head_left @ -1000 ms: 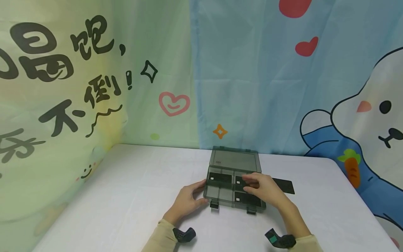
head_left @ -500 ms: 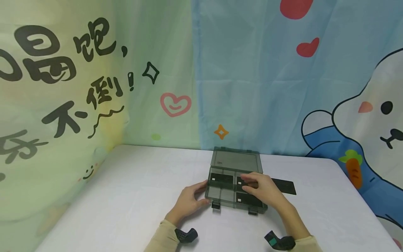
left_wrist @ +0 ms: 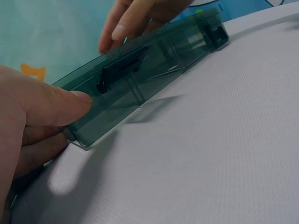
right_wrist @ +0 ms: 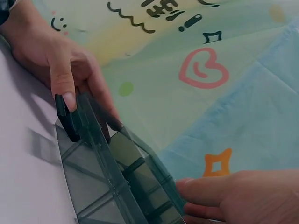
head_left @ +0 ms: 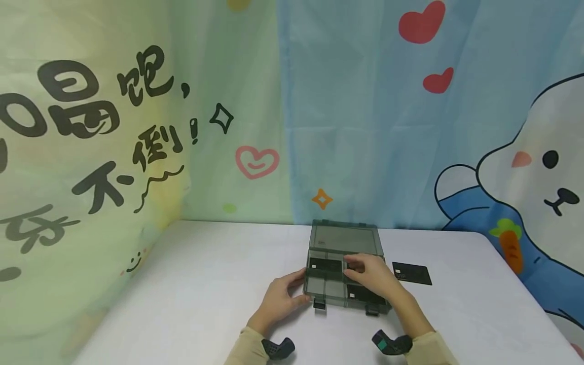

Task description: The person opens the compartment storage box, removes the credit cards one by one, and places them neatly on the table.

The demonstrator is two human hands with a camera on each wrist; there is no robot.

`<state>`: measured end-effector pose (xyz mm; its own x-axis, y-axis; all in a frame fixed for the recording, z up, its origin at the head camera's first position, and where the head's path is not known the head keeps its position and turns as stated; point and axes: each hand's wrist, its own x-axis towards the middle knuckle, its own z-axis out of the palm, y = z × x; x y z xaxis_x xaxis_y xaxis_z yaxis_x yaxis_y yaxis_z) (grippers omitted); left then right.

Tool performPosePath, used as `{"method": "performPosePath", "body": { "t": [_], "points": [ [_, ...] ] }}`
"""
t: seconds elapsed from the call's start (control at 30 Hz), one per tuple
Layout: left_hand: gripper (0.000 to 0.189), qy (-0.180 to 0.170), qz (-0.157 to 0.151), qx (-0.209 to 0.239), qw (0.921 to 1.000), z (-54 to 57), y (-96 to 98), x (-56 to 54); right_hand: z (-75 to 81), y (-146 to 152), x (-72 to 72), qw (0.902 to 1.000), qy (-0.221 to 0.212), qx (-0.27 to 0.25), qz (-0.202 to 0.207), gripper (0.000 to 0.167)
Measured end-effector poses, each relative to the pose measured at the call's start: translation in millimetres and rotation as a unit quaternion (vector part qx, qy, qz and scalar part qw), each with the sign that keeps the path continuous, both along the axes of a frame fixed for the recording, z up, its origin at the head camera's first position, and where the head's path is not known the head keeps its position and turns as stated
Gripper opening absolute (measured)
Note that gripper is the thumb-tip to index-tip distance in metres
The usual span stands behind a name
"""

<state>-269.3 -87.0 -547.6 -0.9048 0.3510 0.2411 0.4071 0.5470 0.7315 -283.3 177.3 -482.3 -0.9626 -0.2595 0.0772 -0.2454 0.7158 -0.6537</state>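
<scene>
A dark translucent plastic compartment box [head_left: 335, 289] lies with its lid [head_left: 347, 238] raised toward the back. My left hand [head_left: 279, 303] grips its left end, the thumb [left_wrist: 60, 105] against the front wall in the left wrist view. Over the box's back right compartment is my right hand [head_left: 371, 276], fingers and thumb bent down; whether they pinch anything is hidden. One black card [head_left: 326, 264] lies in the back left compartment, another black card [head_left: 365, 294] in the front right one. Beside the box, right of my right hand, a black VIP card [head_left: 412, 274] lies flat.
The white tabletop [head_left: 219, 284] extends around the box on both sides. Two black latches [head_left: 319, 304] hang from the box's front edge. A printed curtain [head_left: 337, 101] hangs behind the table.
My right hand has shifted left relative to the box, covering the card in the back right compartment. The loose card shows whole now. My left hand keeps its hold; the view has tilted up.
</scene>
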Motion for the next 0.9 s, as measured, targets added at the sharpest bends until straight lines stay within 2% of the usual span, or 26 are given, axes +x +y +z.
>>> {"method": "performPosePath", "body": {
  "t": [0.27, 0.6, 0.9],
  "points": [
    [0.071, 0.003, -0.001, 0.002, 1.0, 1.5, 1.0, 0.0, -1.5, -10.1, -9.9, 0.9994, -0.024, 0.024, -0.003, 0.043],
    [0.07, 0.001, 0.001, 0.0, 1.0, 3.7, 0.1, -1.1, -3.2, -22.7, -8.5, 0.9969, -0.026, 0.069, -0.029, 0.049],
    [0.07, -0.007, 0.0, 0.005, 1.0, 3.3, -1.9, -0.6, -4.2, -27.6, -8.0, 0.9953, -0.039, 0.085, -0.024, 0.056]
  ]
}}
